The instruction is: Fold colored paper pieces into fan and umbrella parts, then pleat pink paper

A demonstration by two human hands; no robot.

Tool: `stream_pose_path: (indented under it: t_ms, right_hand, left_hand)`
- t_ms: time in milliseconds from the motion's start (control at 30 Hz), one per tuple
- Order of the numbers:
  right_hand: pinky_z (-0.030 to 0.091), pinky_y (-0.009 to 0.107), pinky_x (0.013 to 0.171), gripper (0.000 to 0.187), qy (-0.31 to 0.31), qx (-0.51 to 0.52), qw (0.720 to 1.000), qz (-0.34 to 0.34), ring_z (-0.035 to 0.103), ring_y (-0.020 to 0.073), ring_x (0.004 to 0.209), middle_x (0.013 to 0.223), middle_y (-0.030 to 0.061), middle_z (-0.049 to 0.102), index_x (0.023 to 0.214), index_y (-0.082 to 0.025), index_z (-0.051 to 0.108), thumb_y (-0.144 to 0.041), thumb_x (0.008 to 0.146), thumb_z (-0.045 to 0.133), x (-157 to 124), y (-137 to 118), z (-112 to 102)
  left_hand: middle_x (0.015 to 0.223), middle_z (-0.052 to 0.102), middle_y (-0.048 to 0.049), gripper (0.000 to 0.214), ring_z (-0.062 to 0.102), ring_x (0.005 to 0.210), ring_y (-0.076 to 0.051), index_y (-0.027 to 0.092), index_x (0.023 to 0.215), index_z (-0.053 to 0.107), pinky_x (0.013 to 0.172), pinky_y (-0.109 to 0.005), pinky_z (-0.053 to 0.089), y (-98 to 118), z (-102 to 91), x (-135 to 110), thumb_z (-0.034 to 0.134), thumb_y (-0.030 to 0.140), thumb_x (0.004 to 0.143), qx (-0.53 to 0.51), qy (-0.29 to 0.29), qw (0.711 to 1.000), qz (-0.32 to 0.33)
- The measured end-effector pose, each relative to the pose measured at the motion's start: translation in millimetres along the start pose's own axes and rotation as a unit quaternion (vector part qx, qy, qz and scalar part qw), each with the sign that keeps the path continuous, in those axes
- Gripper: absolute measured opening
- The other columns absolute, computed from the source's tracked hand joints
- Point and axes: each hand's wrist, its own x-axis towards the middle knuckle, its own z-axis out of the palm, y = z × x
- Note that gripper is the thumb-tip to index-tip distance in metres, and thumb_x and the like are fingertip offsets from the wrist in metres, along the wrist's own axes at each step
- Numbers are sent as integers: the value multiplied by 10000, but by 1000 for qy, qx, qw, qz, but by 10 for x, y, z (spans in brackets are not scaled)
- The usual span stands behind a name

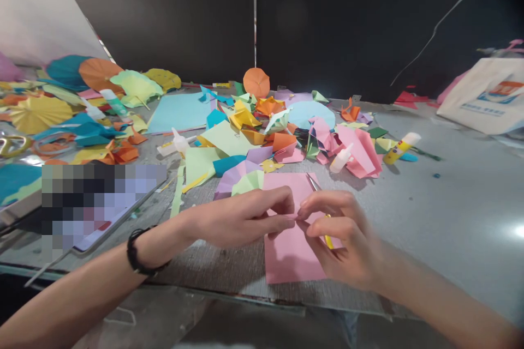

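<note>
My left hand (241, 218), with a dark bracelet at the wrist, pinches a small piece of pink paper (291, 217) between thumb and fingers. The fingertips of my right hand (352, 240) close on the other end of that piece, so the two hands nearly meet. Most of the small piece is hidden by the fingers. Below both hands a pink paper sheet (282, 267) lies flat near the table's front edge. Scissors with yellow handles (328, 237) rest on the sheet, partly covered by my right hand.
Paper scraps (245, 139) of many colours spread across the table's back. Among them stand a white glue bottle (341, 158) and a yellow glue stick (402, 148). A partly blurred phone (123, 212) lies at left. Folded paper discs (102, 73) lean behind. A white bag (478, 95) sits at right.
</note>
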Motion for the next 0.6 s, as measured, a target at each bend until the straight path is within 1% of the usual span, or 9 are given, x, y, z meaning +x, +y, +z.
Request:
stream_pose_path:
  t_ms: [100, 200, 267, 400, 467, 500, 533, 600]
  right_hand:
    - [646, 384, 917, 342, 4, -10, 1000, -4, 649, 187, 1112, 1233, 90, 491, 1118, -206, 516, 81, 932, 516, 16, 4, -6]
    - [654, 347, 880, 325, 0, -18, 1000, -21, 651, 184, 1107, 1235, 96, 493, 1096, -191, 525, 85, 924, 524, 19, 3, -4]
    - [656, 334, 875, 324, -3, -20, 999, -28, 648, 184, 1119, 1259, 102, 494, 1101, -185, 533, 85, 922, 537, 5, 13, 1]
    - [640, 391, 955, 303, -18, -44, 997, -56, 628, 217, 1181, 1307, 123, 504, 1138, -168, 564, 60, 940, 547, -21, 58, -16]
    - [633, 398, 971, 275, -23, -56, 995, -86, 626, 232, 1203, 1304, 141, 521, 1152, -151, 579, 42, 960, 537, 1, 63, -49]
    - [637, 390, 961, 256, -26, -59, 993, -102, 633, 236, 1202, 1291, 148, 537, 1150, -147, 584, 30, 972, 530, 22, 54, -70]
    - [644, 370, 936, 246, -32, -57, 991, -114, 651, 230, 1178, 1269, 148, 562, 1146, -148, 585, 21, 983, 514, 47, 35, -92]
    - [662, 303, 828, 259, -53, -30, 993, -105, 706, 197, 1053, 1181, 130, 633, 1169, -160, 569, 5, 992, 474, 94, -20, -130]
  left_hand:
    - [716, 533, 38, 250, 440, 529, -88, 179, 1040, 593, 485, -188, 355, -7, 16, 2, 438, 366, 1094, -37, -21, 998, -45]
    - [705, 508, 48, 292, 423, 544, -86, 170, 1056, 583, 488, -193, 346, -13, 14, -2, 454, 430, 1087, -67, -44, 993, -87]
    - [692, 479, 53, 318, 400, 559, -88, 167, 1061, 587, 491, -201, 327, -30, 14, -1, 478, 465, 1074, -85, -52, 990, -103]
    - [734, 470, 43, 336, 387, 584, -90, 168, 1061, 597, 499, -217, 314, -80, 13, 6, 515, 493, 1055, -135, -58, 981, -124]
    - [724, 437, 53, 320, 373, 567, -83, 175, 1026, 580, 487, -213, 303, -102, 1, 8, 551, 493, 1041, -195, -82, 968, -136]
    - [709, 413, 61, 316, 354, 552, -78, 179, 999, 568, 477, -209, 288, -110, -7, 8, 580, 494, 1027, -234, -99, 957, -143]
    - [692, 388, 68, 317, 328, 537, -73, 182, 972, 557, 465, -204, 269, -118, -15, 7, 612, 492, 1012, -273, -116, 943, -150]
    - [665, 346, 77, 322, 269, 521, -69, 184, 928, 547, 447, -200, 223, -128, -27, 5, 670, 477, 982, -343, -146, 913, -163]
